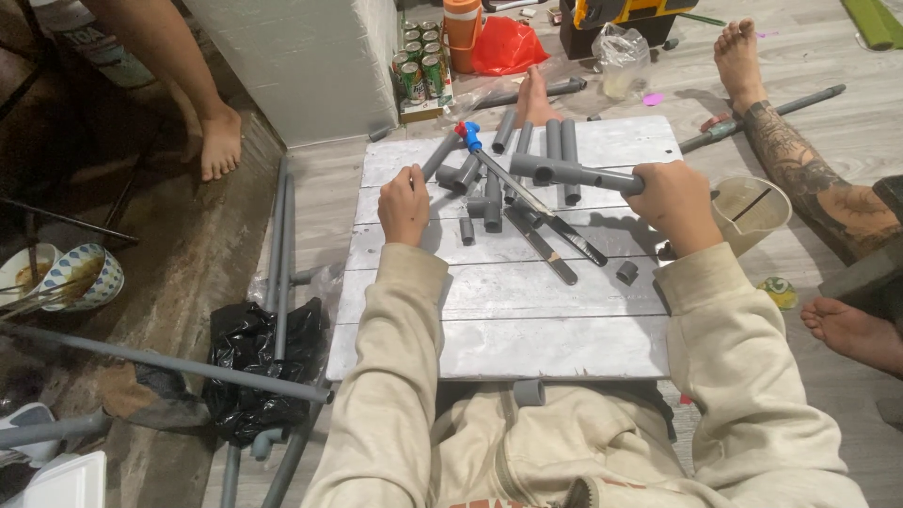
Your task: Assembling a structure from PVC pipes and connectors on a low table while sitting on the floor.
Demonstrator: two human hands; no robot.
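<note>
- While our right hand (675, 202) is clenched around one end of a grey plastic pipe assembly (574, 173) fitted with couplings, holding it just above the board, our left hand (403, 204) is curled into a fist over a slanting short grey pipe piece (438, 156); we cannot tell whether it truly pinches it.
- Between our hands lies a clutter of cut grey pipe lengths (557, 141) and elbow fittings (458, 176), and a long dark hacksaw blade with a blue handle end (527, 193) runs diagonally across them, passing under the held assembly.
- A small loose grey coupling (627, 272) sits near our right wrist, and another grey sleeve (529, 392) rests at the board's near edge against our lap.
- Beyond the board, green drink cans in an open carton (419, 64) stand beside an orange cylindrical container (462, 31) and a crumpled red plastic bag (508, 45).
- To the right sits a cream plastic measuring jug (750, 212), beside another person's tattooed leg (800, 160).
- To the left, long grey pipes (280, 245) lie over a black plastic bag (249, 357), with patterned bowls (80, 276) further out.
- The work surface is a whitewashed plank board (508, 310) laid on a pale wood-look floor (809, 66); a white wall corner (310, 66) rises behind.
</note>
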